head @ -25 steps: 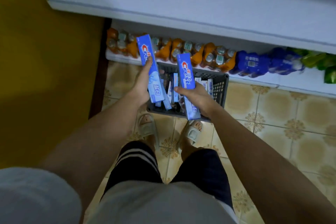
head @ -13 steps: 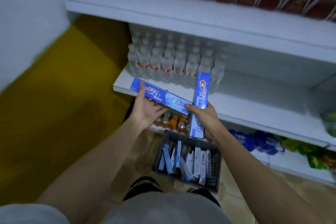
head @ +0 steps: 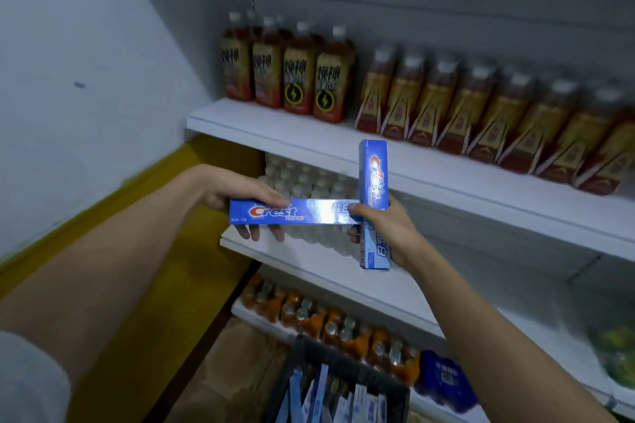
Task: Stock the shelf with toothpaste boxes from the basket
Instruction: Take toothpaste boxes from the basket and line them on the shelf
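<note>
Toothpaste boxes: left hand [head: 237, 194] grips level box [head: 292, 211], right hand [head: 385, 227] upright box [head: 373, 182]; bottles [head: 302, 182] behind, seemingly water.

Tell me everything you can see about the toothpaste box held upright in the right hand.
The upright toothpaste box is a long, slim blue carton, seemingly glossy cardboard, with a red and white Crest logo running up its face and a paler lower end. It stands nearly vertical in front of the shelf edges. The right hand grips it below the middle, fingers curled round it. The end of the level box held by the left hand meets its left side.
</note>
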A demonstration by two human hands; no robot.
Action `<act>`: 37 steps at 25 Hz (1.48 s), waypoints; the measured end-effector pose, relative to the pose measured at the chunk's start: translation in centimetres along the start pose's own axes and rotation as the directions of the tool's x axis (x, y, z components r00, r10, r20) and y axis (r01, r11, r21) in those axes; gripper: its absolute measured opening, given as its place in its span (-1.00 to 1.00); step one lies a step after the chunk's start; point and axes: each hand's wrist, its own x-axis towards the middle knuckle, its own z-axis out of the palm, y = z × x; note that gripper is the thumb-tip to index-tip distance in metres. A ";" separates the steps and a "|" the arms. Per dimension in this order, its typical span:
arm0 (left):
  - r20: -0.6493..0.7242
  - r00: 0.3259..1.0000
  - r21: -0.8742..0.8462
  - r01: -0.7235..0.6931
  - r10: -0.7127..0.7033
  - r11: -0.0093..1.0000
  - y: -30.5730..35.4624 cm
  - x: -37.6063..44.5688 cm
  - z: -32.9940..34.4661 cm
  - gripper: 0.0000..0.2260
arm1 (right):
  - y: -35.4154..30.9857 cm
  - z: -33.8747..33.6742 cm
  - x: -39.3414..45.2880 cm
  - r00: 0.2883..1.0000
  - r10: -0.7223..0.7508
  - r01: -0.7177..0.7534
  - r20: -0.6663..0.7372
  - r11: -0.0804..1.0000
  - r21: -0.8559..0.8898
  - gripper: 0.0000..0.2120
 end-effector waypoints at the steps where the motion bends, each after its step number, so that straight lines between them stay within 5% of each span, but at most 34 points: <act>1: -0.021 1.000 0.065 0.011 -0.010 0.998 1.2 -0.4 0.2 -0.50 | -1.1 -0.4 -0.1 1.000 -0.024 0.024 0.000 0.999 -0.035 -0.72; 4: -0.110 0.993 0.119 -0.017 0.030 0.993 4.2 -2.0 -0.1 -0.60 | -5.1 -1.8 -0.1 0.993 -0.108 0.112 0.038 0.984 -0.137 -0.65; 7: -0.249 0.961 0.110 -0.094 0.119 0.990 7.0 -5.0 -2.0 -0.38 | -10.7 -3.1 -0.4 0.965 -0.260 0.261 0.026 0.954 -0.149 -0.61; 10: -0.368 0.905 0.122 -0.180 0.213 0.976 9.7 -8.7 -4.2 -0.19 | -16.4 -4.0 -0.9 0.946 -0.325 0.324 -0.006 0.942 -0.092 -0.62; 17: -0.552 0.732 0.154 -0.382 0.400 0.911 14.0 -14.2 -7.1 -0.11 | -24.6 -2.9 -1.9 0.922 -0.386 0.369 -0.016 0.893 -0.258 -0.59; 24: -0.574 0.629 0.183 -0.526 0.525 0.831 17.0 -17.8 -12.2 -0.16 | -30.6 -0.4 -1.1 0.869 -0.495 0.470 0.002 0.824 -0.317 -0.66; 28: -0.574 0.601 0.326 -0.455 0.556 0.829 20.1 -21.2 -16.4 -0.22 | -35.7 -0.1 0.3 0.814 -0.581 0.548 -0.012 0.775 -0.314 -0.64; 32: -0.590 0.557 0.413 -0.414 0.584 0.812 23.1 -22.5 -21.4 -0.11 | -40.5 0.8 2.3 0.779 -0.627 0.540 -0.012 0.681 -0.495 -0.63; 37: -0.680 0.442 0.498 -0.307 0.585 0.811 24.6 -19.4 -29.4 -0.66 | -45.3 2.5 7.9 0.781 -0.624 0.358 -0.014 0.467 -0.808 -0.66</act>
